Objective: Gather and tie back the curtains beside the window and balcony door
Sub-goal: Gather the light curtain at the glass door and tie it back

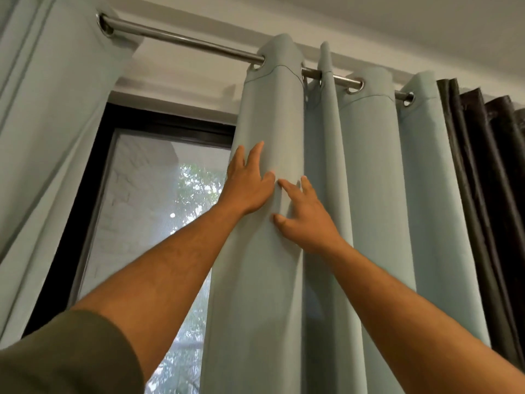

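Head view: both hands are raised against the front fold of the pale green curtain point(270, 115), which hangs from the rod point(181, 41) just right of the window point(159, 211); left hand point(250, 183) flat with fingers spread on the fold's left edge, right hand point(305, 217) loosely spread, fingertips pressing its right side, neither gripping. The fold runs vertically (long axis top to bottom) between the two hands, so gathering probably means pushing right toward the remaining folds point(369, 166).
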